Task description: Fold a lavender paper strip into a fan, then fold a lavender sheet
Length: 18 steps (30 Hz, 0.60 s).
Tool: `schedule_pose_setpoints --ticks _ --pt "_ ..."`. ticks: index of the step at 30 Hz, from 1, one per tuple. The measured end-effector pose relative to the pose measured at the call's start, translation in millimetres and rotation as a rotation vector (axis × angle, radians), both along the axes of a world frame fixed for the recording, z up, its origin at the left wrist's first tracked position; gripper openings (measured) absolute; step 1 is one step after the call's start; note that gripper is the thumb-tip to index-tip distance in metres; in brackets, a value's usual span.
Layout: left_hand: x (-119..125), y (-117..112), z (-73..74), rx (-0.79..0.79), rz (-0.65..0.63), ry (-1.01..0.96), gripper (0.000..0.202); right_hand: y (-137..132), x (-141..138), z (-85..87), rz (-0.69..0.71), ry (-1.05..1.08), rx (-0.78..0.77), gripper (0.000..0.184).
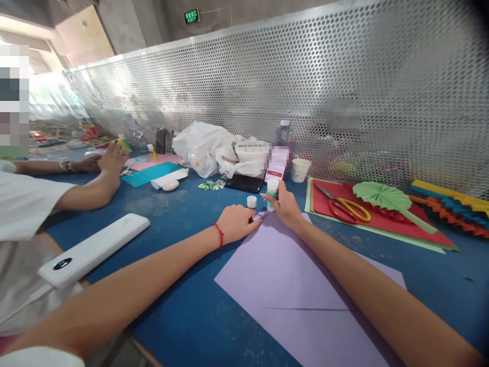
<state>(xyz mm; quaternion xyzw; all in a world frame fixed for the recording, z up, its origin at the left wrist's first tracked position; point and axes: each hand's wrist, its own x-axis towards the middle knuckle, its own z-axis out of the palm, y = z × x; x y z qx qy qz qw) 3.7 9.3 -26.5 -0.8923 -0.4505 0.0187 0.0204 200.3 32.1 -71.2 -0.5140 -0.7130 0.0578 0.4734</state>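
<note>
Shared paper-craft workshop in a bare concrete building. Scuffed blue worktop (183, 204), perforated metal screen (267, 76) along its far edge, green exit sign (191, 16) above. Coloured paper stacks (382, 221), scissors (346, 208), folded paper fan (376, 196), glue stick (272, 187), paper scraps (212, 185). Another person's arm (87, 192) lies at the left edge.

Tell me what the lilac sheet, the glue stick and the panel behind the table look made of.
The lilac sheet: thin paper, matte, lying flat with a sharp crease. The glue stick in the right hand: likely smooth plastic, white tube with green label. The perforated panel: probably sheet metal, silvery, dull sheen, punched with even round holes.
</note>
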Motion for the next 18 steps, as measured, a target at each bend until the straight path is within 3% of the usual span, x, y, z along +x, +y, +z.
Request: schedule_pose_setpoints --ticks 18 --pt "-0.3 1.2 -1.0 0.002 -0.006 -0.021 0.034 13.9 17.7 -4.3 -0.091 0.062 0.032 0.036"
